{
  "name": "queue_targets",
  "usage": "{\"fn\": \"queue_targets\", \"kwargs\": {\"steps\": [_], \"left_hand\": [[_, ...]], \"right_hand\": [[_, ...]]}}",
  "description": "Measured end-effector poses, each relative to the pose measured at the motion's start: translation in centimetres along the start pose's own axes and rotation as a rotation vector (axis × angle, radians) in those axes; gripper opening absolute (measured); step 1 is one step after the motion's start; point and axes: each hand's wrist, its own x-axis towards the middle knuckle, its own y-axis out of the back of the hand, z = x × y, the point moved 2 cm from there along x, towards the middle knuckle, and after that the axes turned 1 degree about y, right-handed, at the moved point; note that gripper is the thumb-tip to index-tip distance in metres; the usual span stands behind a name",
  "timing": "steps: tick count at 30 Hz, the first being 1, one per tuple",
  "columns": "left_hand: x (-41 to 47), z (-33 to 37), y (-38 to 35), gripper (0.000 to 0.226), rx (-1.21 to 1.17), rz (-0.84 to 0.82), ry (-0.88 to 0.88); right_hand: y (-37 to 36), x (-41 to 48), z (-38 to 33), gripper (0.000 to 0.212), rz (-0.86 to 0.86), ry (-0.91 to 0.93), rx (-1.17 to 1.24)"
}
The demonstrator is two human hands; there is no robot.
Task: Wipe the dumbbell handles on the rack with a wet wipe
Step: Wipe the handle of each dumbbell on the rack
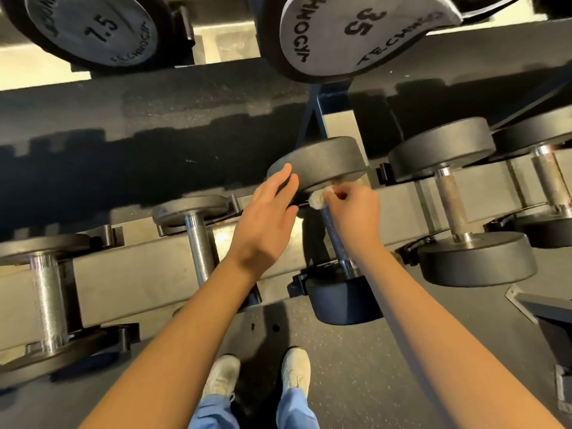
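A black dumbbell lies on the lower rack tier, its metal handle running toward me. My right hand grips a crumpled white wet wipe wrapped round the far end of that handle, just under the far head. My left hand is open with fingers straight, its fingertips at the left edge of that same head. Other dumbbells lie alongside, with handles to the left, far left and right.
The grey rack beam carries the dumbbells in black saddles. Above hang larger dumbbells marked 7.5 and 35. My white shoes stand on the speckled dark floor below. A metal frame corner juts in at the right.
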Motion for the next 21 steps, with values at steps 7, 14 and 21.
{"fn": "queue_targets", "kwargs": {"steps": [7, 14, 21], "left_hand": [[-0.3, 0.4, -0.2, 0.051, -0.041, -0.017, 0.057], [-0.2, 0.3, -0.5, 0.051, -0.036, 0.007, 0.061], [-0.4, 0.3, -0.5, 0.050, -0.103, 0.008, 0.064]], "right_hand": [[1.6, -2.7, 3.6, 0.017, -0.130, -0.003, -0.177], [0.8, 0.1, 0.7, 0.013, -0.066, -0.014, 0.047], [2.0, -2.2, 4.0, 0.007, -0.328, -0.156, -0.074]]}}
